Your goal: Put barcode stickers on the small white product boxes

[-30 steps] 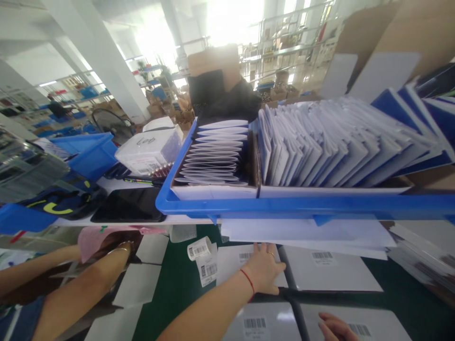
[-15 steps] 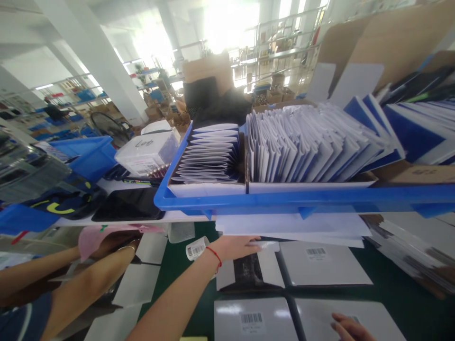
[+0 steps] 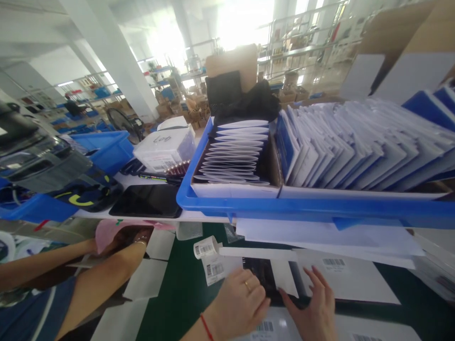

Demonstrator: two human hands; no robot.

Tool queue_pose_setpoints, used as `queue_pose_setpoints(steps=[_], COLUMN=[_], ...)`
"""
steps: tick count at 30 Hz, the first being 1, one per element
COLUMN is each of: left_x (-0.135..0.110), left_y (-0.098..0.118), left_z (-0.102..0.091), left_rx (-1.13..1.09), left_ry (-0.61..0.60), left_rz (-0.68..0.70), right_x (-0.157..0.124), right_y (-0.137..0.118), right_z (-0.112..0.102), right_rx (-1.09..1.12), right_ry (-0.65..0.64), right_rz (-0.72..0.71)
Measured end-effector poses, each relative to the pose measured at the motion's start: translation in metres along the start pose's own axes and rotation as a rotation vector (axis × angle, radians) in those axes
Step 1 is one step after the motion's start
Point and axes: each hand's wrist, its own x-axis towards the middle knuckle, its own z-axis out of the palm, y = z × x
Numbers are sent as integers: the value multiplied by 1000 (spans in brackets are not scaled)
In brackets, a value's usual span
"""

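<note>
On the green table, a white box (image 3: pixel 284 275) lies with its flap up and a black part (image 3: pixel 261 273) showing. My left hand (image 3: pixel 238 300), with a ring and a red string at the wrist, is curled over the box's near left side; what its fingers hold, if anything, is hidden. My right hand (image 3: pixel 316 303) spreads thumb and fingers at the box's right side, its thumb tip by the white flap. A roll of barcode labels (image 3: pixel 205 248) with a strip hanging out rests left of the box. Closed white boxes (image 3: pixel 350 271) with barcode labels lie to the right and nearer me.
Above the table, a shelf carries a blue tray (image 3: pixel 227 204) of folded white papers (image 3: pixel 238 154), a black tablet-like slab (image 3: pixel 146 201) and a marked white box (image 3: pixel 165 147). White sheets (image 3: pixel 320 239) jut out below it. Another person's arms (image 3: pixel 106 270) work at the left among white boxes.
My left hand has drawn back from the box's far edge and curled. My right hand has moved up to the box. The label strip now shows, and the view has shifted left.
</note>
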Motion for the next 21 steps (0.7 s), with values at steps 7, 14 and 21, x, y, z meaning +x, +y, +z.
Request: queue_pose_setpoints(steps=[7, 14, 21], left_x=[-55, -63, -56], left_y=[-20, -26, -32], left_z=[18, -16, -4], left_rx=[125, 145, 462], left_ry=[-199, 79, -238], left_rz=[-96, -352, -488], right_x=[1, 23, 27], right_y=[-8, -2, 13], right_z=[31, 1, -7], right_rx=[-275, -147, -111], right_ry=[3, 214, 187], right_rz=[-90, 100, 166])
